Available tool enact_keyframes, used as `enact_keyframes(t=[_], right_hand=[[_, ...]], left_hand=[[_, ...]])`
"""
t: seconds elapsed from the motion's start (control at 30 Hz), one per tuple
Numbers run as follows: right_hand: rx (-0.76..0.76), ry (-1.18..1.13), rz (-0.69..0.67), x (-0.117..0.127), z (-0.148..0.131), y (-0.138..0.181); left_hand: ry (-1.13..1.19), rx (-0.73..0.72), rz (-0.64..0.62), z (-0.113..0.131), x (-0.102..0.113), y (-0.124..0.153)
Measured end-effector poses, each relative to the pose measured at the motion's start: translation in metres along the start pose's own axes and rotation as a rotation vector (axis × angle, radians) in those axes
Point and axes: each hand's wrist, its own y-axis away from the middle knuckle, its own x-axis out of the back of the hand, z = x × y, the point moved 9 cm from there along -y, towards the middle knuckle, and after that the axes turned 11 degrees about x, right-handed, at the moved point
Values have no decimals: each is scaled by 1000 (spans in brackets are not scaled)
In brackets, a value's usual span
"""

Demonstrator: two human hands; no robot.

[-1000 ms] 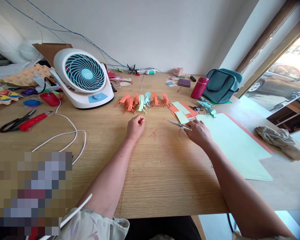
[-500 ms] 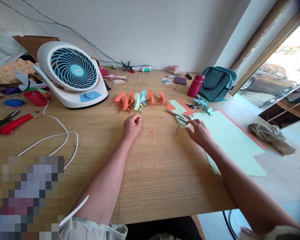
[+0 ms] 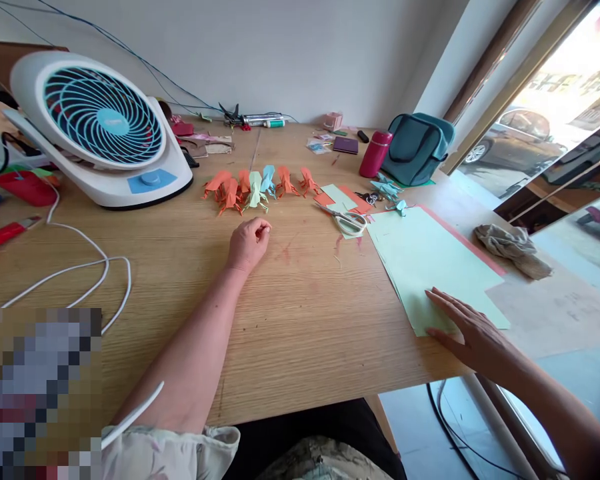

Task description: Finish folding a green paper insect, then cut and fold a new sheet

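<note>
Resting right hand (image 3: 469, 333) flat on green paper (image 3: 420, 260)

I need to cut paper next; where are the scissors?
In the head view, the scissors lie right of centre on small paper squares, beside the large green sheet.

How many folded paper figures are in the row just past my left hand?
7. Left to right: three orange figures, a green one, a blue one, two more orange. They overlap, so another may be hidden.
</note>
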Motion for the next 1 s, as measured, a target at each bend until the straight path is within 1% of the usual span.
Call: enact_keyframes(t=[0.07, 0.17, 0.33, 0.4, 0.47, 0.53, 0.63, 0.7, 0.8, 0.9, 0.97, 1.0], right_hand=[[21, -21, -25, 3, -1, 1], [40, -16, 3, 6, 3, 6], [192, -21, 114, 15, -8, 11], [208, -54, 154, 20, -12, 12], [176, -76, 212, 26, -11, 13], [97, -72, 290, 32, -6, 15], [-114, -61, 377, 37, 7, 18], [-299, -91, 389, 36, 19, 22], [-541, -210, 388, 33, 35, 27], [-672, -359, 417, 32, 44, 29], [-729, -417, 497, 38, 51, 33], [-753, -410, 552, 44, 54, 36]], left_hand=[[11, 4, -7, 0, 0, 1], [30, 2, -22, -1, -2, 2], [51, -3, -32, -1, -5, 1], [56, -3, -38, -2, -5, 1], [61, 1, -47, -2, -6, 2], [65, 8, -55, -2, -6, 2], [58, 19, -63, -2, -7, 2], [55, 21, -64, -3, -7, 2], [59, 17, -65, -3, -8, 2], [67, 23, -71, -3, -9, 2], [83, 30, -81, -3, -9, 2], [92, 34, -86, -3, -9, 2]])
